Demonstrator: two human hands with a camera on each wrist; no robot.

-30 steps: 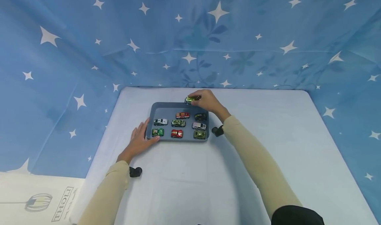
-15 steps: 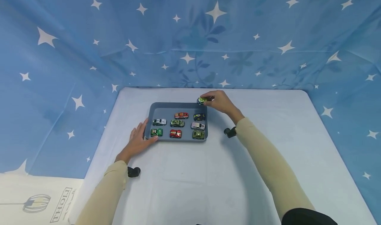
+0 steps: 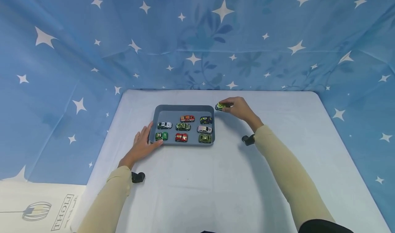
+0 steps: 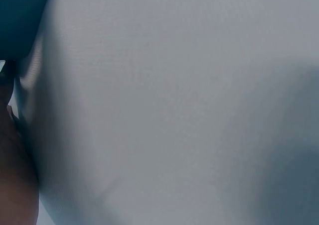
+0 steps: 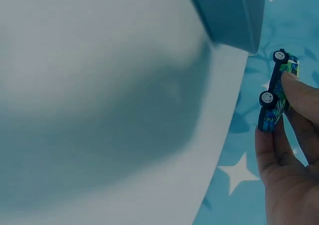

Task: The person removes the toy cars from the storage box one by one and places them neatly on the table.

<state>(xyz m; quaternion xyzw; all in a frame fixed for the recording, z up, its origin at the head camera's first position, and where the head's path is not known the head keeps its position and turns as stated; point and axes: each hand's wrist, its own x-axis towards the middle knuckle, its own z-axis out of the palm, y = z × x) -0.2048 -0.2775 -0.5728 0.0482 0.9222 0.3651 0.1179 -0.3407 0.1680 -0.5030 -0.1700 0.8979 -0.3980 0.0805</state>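
Observation:
In the head view my right hand (image 3: pixel 241 108) pinches a yellow-green and blue toy car (image 3: pixel 220 106) just beyond the back right corner of a grey-blue tray (image 3: pixel 185 107). Thumb and fingertips hold the toy car (image 5: pixel 280 88) by its body in the right wrist view, its wheels showing. My left hand (image 3: pixel 141 148) touches the tray's front left corner, fingers extended along the left side and thumb at the front rim. Inside the tray are several toy cars, among them a white one (image 3: pixel 165 125), a red one (image 3: pixel 181 137), an orange-red one (image 3: pixel 187 118) and a green one (image 3: pixel 162 136).
A white-covered table (image 3: pixel 191 185) carries the tray near its far edge. Behind it hangs a blue curtain (image 3: pixel 172 31) with white stars. At the lower left lies a cream cloth (image 3: pixel 37 205) with a printed lamp.
My right hand has carried the yellow-green toy car to the right, from behind the tray's back rim to past its right corner. The left hand keeps its place on the tray.

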